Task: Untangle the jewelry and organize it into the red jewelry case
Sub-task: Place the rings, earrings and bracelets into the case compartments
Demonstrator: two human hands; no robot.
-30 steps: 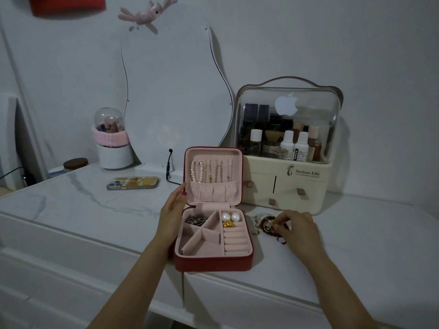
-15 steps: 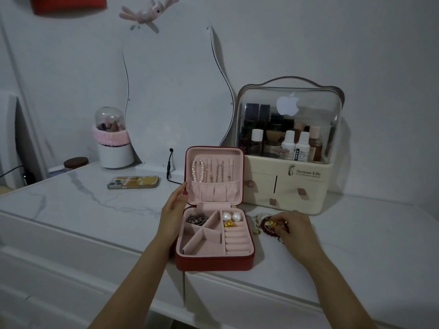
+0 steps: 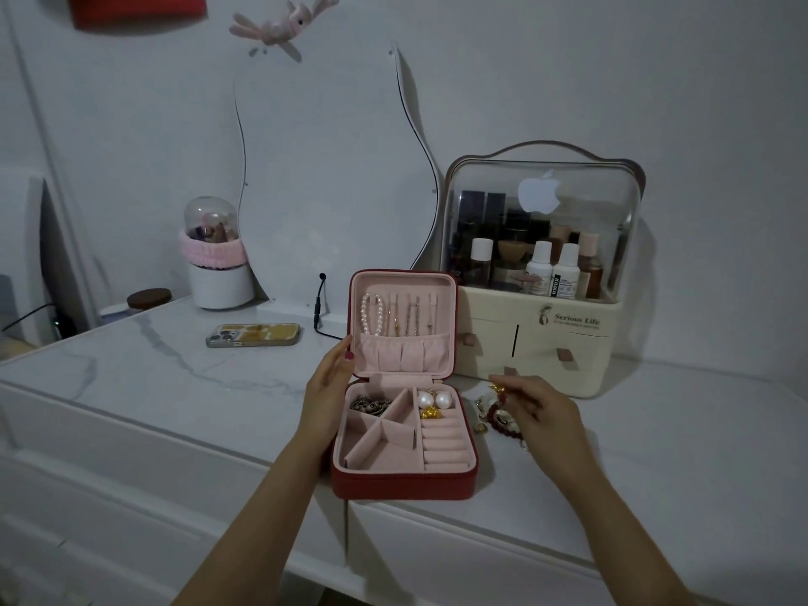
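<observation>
left hand [image 3: 325,393] braces the red case [image 3: 402,481] edge; right hand [image 3: 540,411] pinches a gold piece [image 3: 496,389].

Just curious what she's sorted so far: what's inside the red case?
In the red case: two pearl earrings, a gold piece, a dark metal tangle. The lid holds a pearl bracelet and chains. The pocket's contents are hidden.

A red jewelry case [image 3: 402,485] lined in pale pink is seen on a white, grey-veined marble top [image 3: 175,378]. At its three o'clock lie dark red beads [image 3: 496,419]; at one o'clock, a cream organizer [image 3: 568,365]. White pearls [image 3: 433,401] are shown inside.
</observation>
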